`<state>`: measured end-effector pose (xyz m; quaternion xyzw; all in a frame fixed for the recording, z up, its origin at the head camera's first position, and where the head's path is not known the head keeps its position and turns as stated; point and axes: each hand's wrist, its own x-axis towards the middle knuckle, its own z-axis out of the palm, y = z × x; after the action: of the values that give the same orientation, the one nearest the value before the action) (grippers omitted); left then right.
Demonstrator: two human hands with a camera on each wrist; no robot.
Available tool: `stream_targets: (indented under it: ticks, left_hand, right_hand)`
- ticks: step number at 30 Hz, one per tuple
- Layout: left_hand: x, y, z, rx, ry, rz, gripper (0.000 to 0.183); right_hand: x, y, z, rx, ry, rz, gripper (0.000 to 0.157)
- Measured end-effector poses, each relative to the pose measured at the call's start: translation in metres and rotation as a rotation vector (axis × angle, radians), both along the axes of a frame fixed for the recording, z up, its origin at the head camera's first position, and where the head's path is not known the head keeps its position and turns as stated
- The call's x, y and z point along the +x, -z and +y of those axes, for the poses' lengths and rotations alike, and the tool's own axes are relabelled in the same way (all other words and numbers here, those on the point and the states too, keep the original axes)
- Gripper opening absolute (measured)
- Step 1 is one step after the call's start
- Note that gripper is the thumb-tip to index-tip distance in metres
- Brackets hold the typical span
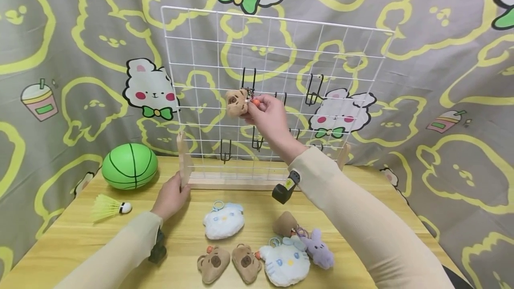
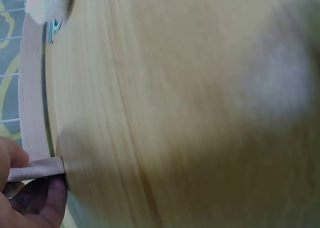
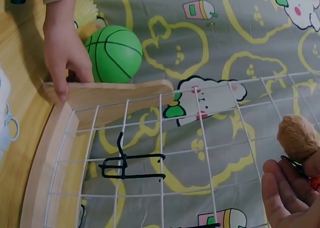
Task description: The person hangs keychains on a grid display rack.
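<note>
In the head view my right hand (image 1: 273, 117) pinches a brown bear plush keychain (image 1: 236, 103) by its ring end, beside an orange bead. The bear overlaps the lower part of a black hook (image 1: 249, 77) on the white wire grid rack (image 1: 323, 23). The right wrist view shows the bear's fuzzy back (image 3: 297, 138) at my curled fingers. My left hand (image 1: 170, 197) grips the left wooden foot (image 1: 184, 159) of the rack low down; in the left wrist view its thumb and fingers lie on either side of the wood's end (image 2: 37, 169).
Several plush keychains lie in front: two brown bears (image 1: 214, 266), white cats (image 1: 223, 222), a purple bunny (image 1: 318, 249) and another brown plush (image 1: 285, 223). More black hooks (image 1: 226, 150) hang on the grid. A green ball (image 1: 130, 166) and a yellow shuttlecock (image 1: 108, 208) sit left.
</note>
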<state>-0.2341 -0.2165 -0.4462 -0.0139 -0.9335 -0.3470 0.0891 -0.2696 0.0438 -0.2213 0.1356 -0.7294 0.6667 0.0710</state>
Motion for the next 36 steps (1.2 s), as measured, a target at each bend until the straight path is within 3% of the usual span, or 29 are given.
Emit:
stream_targets:
  ticks: [11, 22, 32, 36]
  left_hand:
    - [0.000, 0.003, 0.000, 0.008, 0.003, -0.002, 0.046]
    - [0.001, 0.001, 0.000, -0.002, -0.003, 0.000, 0.046]
    - [0.001, -0.001, -0.001, -0.001, 0.001, 0.009, 0.045]
    - [0.001, -0.001, 0.000, -0.006, 0.001, 0.007, 0.042]
  right_hand:
    - [-0.012, 0.006, -0.007, 0.015, 0.035, -0.034, 0.008]
    - [-0.011, 0.010, -0.004, 0.026, 0.007, -0.011, 0.024]
    - [-0.006, 0.027, 0.005, 0.174, -0.044, 0.043, 0.026]
    - [-0.002, 0.035, 0.013, 0.187, -0.065, 0.037, 0.027]
